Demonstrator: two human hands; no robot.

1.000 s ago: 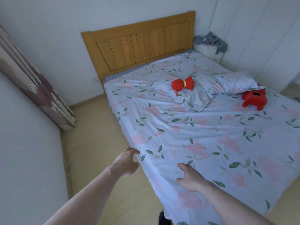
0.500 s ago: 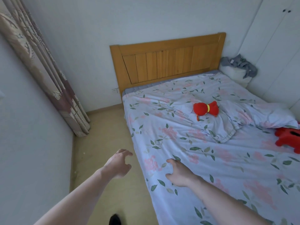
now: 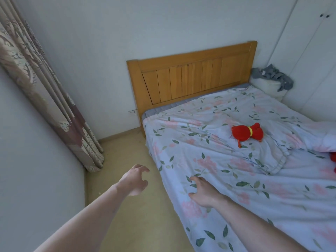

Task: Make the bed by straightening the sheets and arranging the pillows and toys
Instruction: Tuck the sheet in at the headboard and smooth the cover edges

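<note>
A pale blue floral sheet [image 3: 209,142] covers the bed, wrinkled, with a folded-over flap [image 3: 269,160] near the middle. On that flap lies a red plush toy [image 3: 247,132] with a yellow band. A second red toy [image 3: 333,160] shows only at the right edge. A floral pillow [image 3: 323,139] bulges at the right. My left hand [image 3: 134,180] hovers over the floor beside the bed's left edge, fingers loosely curled, holding nothing. My right hand [image 3: 203,191] rests on the sheet near that edge with fingers spread.
A wooden headboard [image 3: 190,79] stands against the far wall. A patterned curtain [image 3: 54,106] hangs at the left. Between the left wall and the bed runs a narrow strip of floor [image 3: 123,160]. A white bundle with grey cloth [image 3: 272,79] sits by the wardrobe [image 3: 309,51].
The view has moved toward the head of the bed. Both hands have travelled along the bed's left edge toward the headboard; the right hand stays on the sheet.
</note>
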